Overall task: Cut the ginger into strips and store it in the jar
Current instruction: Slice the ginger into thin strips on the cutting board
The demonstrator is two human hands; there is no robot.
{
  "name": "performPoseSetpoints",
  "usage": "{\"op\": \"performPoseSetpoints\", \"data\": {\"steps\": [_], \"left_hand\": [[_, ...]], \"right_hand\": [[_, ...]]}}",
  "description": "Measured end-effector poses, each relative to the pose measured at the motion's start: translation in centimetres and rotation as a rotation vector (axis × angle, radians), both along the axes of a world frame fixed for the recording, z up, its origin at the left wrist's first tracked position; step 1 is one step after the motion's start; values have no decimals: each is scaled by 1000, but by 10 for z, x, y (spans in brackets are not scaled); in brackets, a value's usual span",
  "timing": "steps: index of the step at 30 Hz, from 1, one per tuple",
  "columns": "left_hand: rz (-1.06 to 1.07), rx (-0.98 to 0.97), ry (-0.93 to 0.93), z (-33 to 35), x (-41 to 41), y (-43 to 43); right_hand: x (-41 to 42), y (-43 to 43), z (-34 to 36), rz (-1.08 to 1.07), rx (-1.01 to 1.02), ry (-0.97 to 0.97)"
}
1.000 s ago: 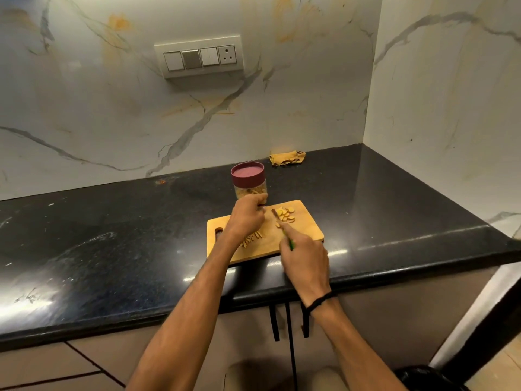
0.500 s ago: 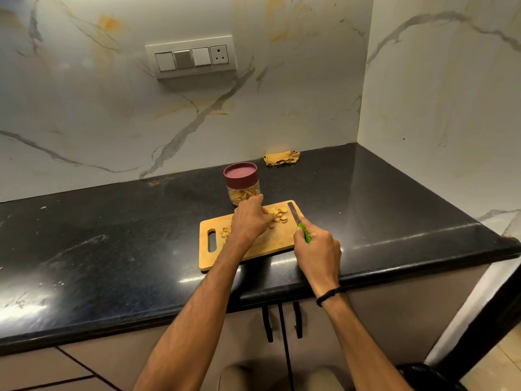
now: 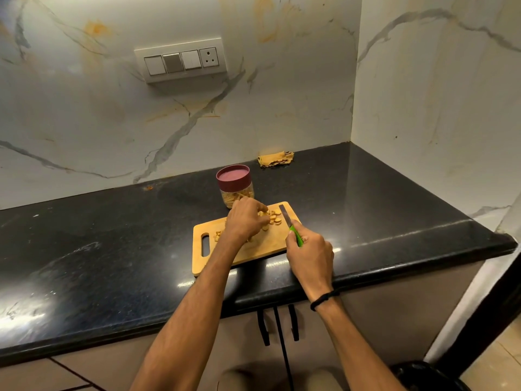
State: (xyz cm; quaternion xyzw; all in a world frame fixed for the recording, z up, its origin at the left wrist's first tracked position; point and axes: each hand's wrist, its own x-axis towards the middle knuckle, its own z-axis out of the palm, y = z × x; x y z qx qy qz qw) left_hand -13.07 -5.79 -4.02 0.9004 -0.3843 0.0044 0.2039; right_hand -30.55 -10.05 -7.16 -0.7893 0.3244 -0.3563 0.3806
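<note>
A wooden cutting board (image 3: pixel 262 248) lies on the black counter near its front edge. Ginger slices (image 3: pixel 274 216) are piled at the board's far right, and a few cut strips (image 3: pixel 217 235) lie near its left. My left hand (image 3: pixel 245 218) reaches over the board with curled fingers pinching at the ginger slices. My right hand (image 3: pixel 310 255) grips the green handle of a knife (image 3: pixel 287 220), whose blade lies along the board's right edge, pointing away. Behind the board stands a clear jar (image 3: pixel 236 186) with a maroon lid on, partly filled with ginger strips.
A folded yellow cloth (image 3: pixel 275 158) lies at the back of the black counter (image 3: pixel 112 249) by the marble wall. A switch panel (image 3: pixel 181 62) is on the wall. The side wall closes the counter's right end. Cabinet handles (image 3: pixel 277 323) hang below.
My right hand has drawn the knife from the ginger pile to the board's right edge. My left hand moved right onto the slices. The camera view shifted slightly.
</note>
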Motion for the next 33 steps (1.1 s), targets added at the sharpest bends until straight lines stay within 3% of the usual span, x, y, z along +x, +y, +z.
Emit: {"op": "performPoseSetpoints", "data": {"steps": [6, 11, 22, 33], "left_hand": [[31, -2, -118, -3, 0, 4], [90, -131, -161, -4, -4, 8], [41, -344, 17, -2, -2, 5], [46, -394, 147, -5, 2, 5]], "right_hand": [[-1, 0, 1, 5, -21, 4], [0, 0, 0, -1, -19, -6], [1, 0, -1, 12, -4, -8], [2, 0, -3, 10, 9, -11]]}}
